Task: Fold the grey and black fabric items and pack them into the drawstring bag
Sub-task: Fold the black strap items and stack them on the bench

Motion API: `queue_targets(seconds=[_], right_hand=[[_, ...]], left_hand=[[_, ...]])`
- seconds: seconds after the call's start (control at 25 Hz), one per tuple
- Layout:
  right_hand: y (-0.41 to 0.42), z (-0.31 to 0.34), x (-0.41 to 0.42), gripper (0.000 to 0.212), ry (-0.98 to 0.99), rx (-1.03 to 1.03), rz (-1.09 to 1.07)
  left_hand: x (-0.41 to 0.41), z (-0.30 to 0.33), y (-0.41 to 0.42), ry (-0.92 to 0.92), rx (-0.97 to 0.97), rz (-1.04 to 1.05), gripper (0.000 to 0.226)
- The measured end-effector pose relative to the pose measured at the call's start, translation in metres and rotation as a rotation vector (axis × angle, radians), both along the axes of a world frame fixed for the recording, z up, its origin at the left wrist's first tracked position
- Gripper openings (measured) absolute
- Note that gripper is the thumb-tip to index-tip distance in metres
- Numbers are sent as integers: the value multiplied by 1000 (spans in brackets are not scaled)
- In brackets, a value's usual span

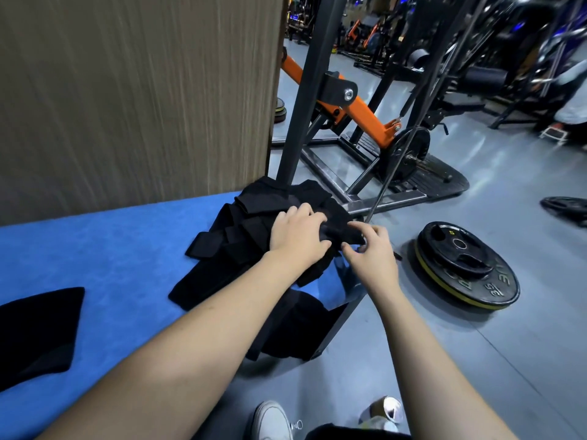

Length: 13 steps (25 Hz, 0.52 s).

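A heap of black fabric (241, 246) with straps and folded flaps lies in the middle of the frame, at the far right corner of a blue-topped desk (104, 249), its lower part spilling over the desk's edge towards the floor. The left hand (297, 238) rests on top of the heap, fingers bent and pressing down into the cloth. Just to its right, the right hand (370, 249) pinches the outer edge of the same black fabric between thumb and fingertips, where it overhangs the desk. A second black fabric piece (38, 331) lies flat at the lower left of the frame, well apart from the heap. Right of the desk, a black weight plate (467, 265) with a yellow rim lies flat on the grey floor (476, 360). Behind the heap a dark steel upright rises from an exercise machine frame (349, 100) with an orange arm. A white shoe (273, 420) shows at the bottom edge.
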State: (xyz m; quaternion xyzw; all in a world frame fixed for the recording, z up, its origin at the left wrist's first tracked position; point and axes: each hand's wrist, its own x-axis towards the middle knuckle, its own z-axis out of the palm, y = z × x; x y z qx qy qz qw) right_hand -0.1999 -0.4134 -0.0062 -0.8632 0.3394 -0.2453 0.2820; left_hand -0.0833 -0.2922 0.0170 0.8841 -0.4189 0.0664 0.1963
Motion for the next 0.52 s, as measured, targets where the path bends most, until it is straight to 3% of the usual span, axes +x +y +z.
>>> queue_targets(seconds=[0.24, 0.52], right_hand=[[0, -5, 10, 15, -78, -11, -107], [25, 61, 7, 13, -574, -146, -119]], left_hand=[[6, -1, -9, 25, 7, 26, 22], [-14, 55, 11, 32, -467, -83, 15]])
